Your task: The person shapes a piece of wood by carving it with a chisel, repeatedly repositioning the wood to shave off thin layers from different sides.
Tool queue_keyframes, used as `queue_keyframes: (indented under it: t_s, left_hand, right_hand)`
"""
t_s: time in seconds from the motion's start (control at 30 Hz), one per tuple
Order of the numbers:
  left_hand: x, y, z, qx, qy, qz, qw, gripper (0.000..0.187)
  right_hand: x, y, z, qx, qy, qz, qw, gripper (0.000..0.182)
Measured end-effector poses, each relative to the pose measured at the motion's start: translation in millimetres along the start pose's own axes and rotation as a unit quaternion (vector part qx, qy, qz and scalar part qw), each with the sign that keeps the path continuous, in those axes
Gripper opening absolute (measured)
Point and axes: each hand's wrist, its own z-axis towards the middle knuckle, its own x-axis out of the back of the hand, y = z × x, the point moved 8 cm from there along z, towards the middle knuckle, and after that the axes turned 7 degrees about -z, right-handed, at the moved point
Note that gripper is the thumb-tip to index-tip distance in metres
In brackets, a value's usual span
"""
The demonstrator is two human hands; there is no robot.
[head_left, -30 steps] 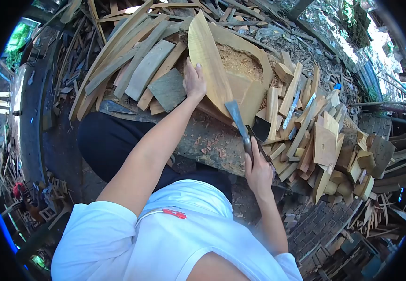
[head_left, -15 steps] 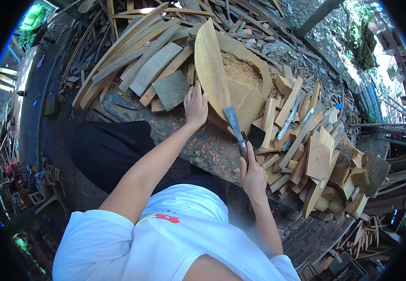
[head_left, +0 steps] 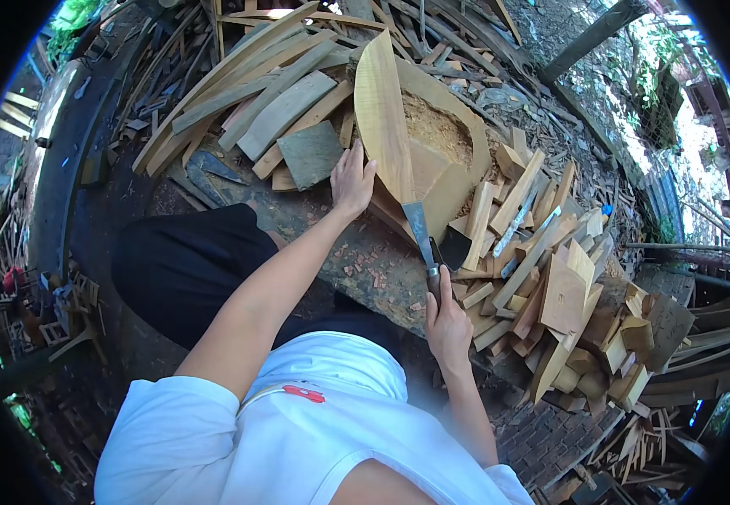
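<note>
A pale, leaf-shaped wooden board (head_left: 384,118) stands tilted on the work surface, its pointed end away from me. My left hand (head_left: 353,180) grips its left edge low down, fingers along the wood and thumb apart from them. In my right hand (head_left: 449,326) is a chisel (head_left: 420,231), held by its dark handle with the fingers wrapped round. Its flat metal blade points away from me, and the tip lies at the board's lower end. Behind the board is a hollowed wooden block (head_left: 466,114) with shavings in the recess.
Curved wood strips (head_left: 239,67) and a grey square offcut (head_left: 309,156) lie at the left. Many offcuts (head_left: 565,290) are heaped at the right, near a dark flat piece (head_left: 454,249). Small chips (head_left: 365,263) lie on the worn bench (head_left: 319,240) before me.
The chisel and my right hand have drawn back slightly toward me, so the blade overlaps the board less. My left hand stays at the board's edge. The view has shifted a little.
</note>
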Motion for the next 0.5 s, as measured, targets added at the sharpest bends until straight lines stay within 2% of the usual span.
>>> queue_keyframes:
  t_s: [0.3,0.4,0.5]
  left_hand:
    - [0.5,2.3,-3.4,0.002,-0.020,0.000,1.000,0.064]
    - [-4.2,-1.0,-0.8,0.014,-0.027,-0.002,1.000,0.064]
    - [-8.4,-3.6,-2.7,0.003,-0.006,0.006,1.000,0.065]
  right_hand:
    - [1.0,-29.5,75.2,0.038,0.049,-0.004,0.998,0.056]
    - [-7.6,-4.9,13.6,0.029,0.042,-0.011,0.999,0.056]
    - [-7.7,-2.4,-1.0,0.026,0.040,-0.005,0.999,0.057]
